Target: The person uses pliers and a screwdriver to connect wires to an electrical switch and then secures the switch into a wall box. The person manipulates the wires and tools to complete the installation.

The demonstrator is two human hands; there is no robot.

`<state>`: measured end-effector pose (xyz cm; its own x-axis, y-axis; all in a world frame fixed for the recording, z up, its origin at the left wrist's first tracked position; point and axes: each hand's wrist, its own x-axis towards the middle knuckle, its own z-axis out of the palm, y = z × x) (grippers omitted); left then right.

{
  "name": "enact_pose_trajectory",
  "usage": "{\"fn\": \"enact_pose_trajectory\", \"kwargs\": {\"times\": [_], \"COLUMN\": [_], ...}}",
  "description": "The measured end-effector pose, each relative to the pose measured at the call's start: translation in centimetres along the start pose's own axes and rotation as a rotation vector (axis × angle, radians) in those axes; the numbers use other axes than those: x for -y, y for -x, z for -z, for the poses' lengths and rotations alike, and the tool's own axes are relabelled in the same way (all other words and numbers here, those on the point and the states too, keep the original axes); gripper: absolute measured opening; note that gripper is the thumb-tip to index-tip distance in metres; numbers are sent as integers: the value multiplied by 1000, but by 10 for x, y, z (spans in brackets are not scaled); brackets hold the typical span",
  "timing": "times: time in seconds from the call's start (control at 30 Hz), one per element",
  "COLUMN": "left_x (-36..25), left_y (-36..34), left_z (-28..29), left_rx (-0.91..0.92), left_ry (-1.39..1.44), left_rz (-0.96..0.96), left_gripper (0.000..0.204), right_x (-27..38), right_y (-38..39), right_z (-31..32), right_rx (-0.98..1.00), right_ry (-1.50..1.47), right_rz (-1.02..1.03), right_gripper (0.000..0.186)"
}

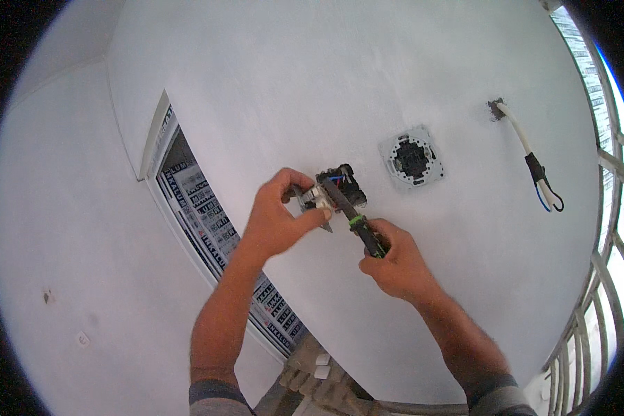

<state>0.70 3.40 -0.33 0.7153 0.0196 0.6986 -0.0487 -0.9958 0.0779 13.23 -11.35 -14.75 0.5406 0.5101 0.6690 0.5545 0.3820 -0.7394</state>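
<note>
Pointing up-left, slanting screwdriver [354, 220], right fingers [390, 230] wrapped round handle [369, 238], left fingers [292, 179] pinching pale electrical insert [317, 197]

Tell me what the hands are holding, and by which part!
The left hand pinches a small electrical fitting by its sides. The right hand grips a long dark tool by its black-and-green handle.

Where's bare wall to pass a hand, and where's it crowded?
Bare wall: between mounted insert and hanging cable; also below them, right of the right hand. Crowded: around the open wall box, with left hand, held module and green-black tool.
</note>
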Motion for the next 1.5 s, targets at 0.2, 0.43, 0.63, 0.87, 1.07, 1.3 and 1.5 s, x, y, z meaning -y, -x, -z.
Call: {"fn": "enact_pose_trajectory", "kwargs": {"times": [0.2,0.43,0.63,0.87,1.07,1.3,1.5], "left_x": [-10,0,-24,-36,-37,-36,-42], "left_y": [27,30,22,-14,-17,10,25], "left_z": [-24,-32,-4,38,40,43,38], "left_rx": [-161,-264,-179,56,86,10,-1], "left_ry": [-378,-404,-296,-17,99,103,-96], "left_rz": [-331,-383,-195,67,170,85,-30], "left_gripper": [56,63,66,68,73,78,80], "right_x": [-6,7,-14,-25,-38,-26,-19], "right_y": [14,18,37,51,62,85,83], "right_z": [17,27,36,54,57,35,34], "right_rx": [128,289,338,547,631,675,762], "right_ry": [-12,138,-141,-244,-379,-441,-347], "right_rz": [-49,-33,-163,-331,-456,-438,-406], "right_gripper": [41,43,37,43,45,49,49]}}
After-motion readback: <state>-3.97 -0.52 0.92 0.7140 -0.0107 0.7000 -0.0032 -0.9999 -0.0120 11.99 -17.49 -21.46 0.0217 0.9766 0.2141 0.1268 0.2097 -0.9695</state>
